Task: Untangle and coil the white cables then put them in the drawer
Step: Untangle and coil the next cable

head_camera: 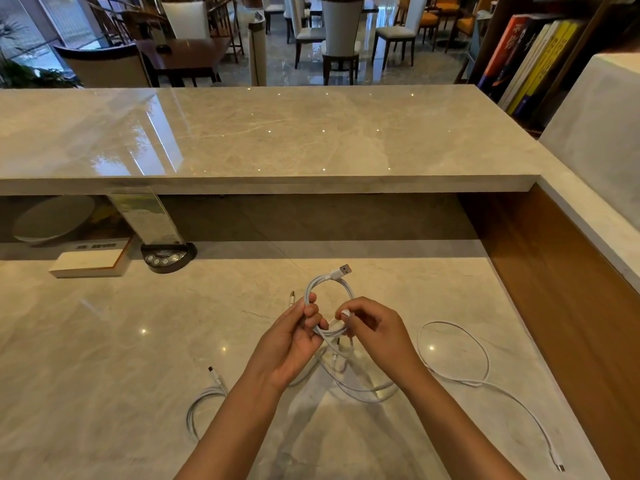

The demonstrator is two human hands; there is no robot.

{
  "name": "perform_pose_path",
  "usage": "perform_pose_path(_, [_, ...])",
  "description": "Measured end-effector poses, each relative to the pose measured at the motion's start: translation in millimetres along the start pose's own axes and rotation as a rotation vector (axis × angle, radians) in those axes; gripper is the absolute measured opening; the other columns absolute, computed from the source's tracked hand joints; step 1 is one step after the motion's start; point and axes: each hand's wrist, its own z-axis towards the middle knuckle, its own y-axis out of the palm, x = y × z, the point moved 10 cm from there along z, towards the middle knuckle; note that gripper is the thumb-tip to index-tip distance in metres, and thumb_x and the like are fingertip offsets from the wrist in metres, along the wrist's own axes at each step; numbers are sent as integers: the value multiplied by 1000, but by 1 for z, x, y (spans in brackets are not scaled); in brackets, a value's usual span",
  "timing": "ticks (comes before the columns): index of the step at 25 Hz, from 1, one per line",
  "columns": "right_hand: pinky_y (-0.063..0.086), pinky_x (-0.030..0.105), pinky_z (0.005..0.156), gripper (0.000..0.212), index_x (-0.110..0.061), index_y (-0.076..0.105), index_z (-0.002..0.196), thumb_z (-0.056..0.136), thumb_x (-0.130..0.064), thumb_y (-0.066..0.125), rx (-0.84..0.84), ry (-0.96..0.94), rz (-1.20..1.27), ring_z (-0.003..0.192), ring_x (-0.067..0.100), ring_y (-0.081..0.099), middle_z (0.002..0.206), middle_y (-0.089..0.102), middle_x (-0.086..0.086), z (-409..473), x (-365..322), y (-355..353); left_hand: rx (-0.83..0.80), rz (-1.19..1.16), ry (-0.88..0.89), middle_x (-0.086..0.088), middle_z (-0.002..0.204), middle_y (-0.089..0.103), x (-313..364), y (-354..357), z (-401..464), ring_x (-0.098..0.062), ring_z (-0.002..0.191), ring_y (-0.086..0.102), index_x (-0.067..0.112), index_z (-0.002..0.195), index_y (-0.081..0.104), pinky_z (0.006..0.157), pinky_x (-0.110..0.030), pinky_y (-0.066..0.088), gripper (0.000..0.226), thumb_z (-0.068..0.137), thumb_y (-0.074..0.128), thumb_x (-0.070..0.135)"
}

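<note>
**Coiling a white USB cable above a marble desk**

The left hand [294, 336] is gripping one side of a small coil of white cable [329, 299], fingers curled round the gathered loops, while the right hand [372, 327] is pinching a white connector end [345, 312] between thumb and forefinger at the opposite side of the ring. A USB-A plug [343, 271] is projecting from the top of the coil. Below the hands, loose cable strands [360, 389] are hanging down and crossing one another on the desk surface [138, 341]; it is probably part of the same bundle, though the crossings are too fine to trace. A long cable loop [453, 355] is lying to the right, trailing toward a plug near the desk edge, and a shorter cable with a small connector [207, 393] is lying to the left. No drawer is showing in this view.

To finish this step well, the right hand should be feeding the free end through or round the ring under light tension, while the left is keeping the loops stacked and of equal size. Pulling hard risks dragging the tangle below into a knot; the slack should be lifted clear first
</note>
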Motion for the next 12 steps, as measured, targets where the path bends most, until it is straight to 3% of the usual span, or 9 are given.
perform_pose_path(1, [53,34,72,28,-34,69,81,85,-7,64,24,-10,-11,72,13,62,83,68,-3,-1,1,-3,5,9,-3,-1,54,51,-2,-1,0,-8,43,45,3,88,60,56,-21,53,25,96,37,10])
perform_pose_path(3, [42,13,77,23,-39,71,80,80,-16,69,146,-119,-178,85,4,54,98,60,-10,-2,-7,-16,14,24,-8,-1,54,51,-5,-1,-2,-8,42,45,3,89,59,56,-21,53,24,96,37,10])
perform_pose_path(6, [33,10,78,11,-31,74,85,78,-33,65,251,-365,-424,94,9,43,106,51,-8,-6,-35,-25,19,65,-1,-1,54,51,-9,0,-2,-8,42,46,2,89,59,55,-21,53,24,96,38,10])
perform_pose_path(9, [44,15,70,15,-21,72,86,84,-27,59,405,-381,-207,84,7,56,93,63,-6,-9,-52,-50,17,44,5,-2,55,52,-10,2,0,-9,43,47,1,90,59,55,-22,53,23,96,38,10])
perform_pose_path(12, [44,16,50,19,-21,68,78,90,-15,56,625,-62,156,52,4,57,78,69,-1,-10,-29,-87,-8,35,-10,-3,56,52,-11,9,-3,-9,44,47,1,86,63,54,-22,53,26,95,40,10])
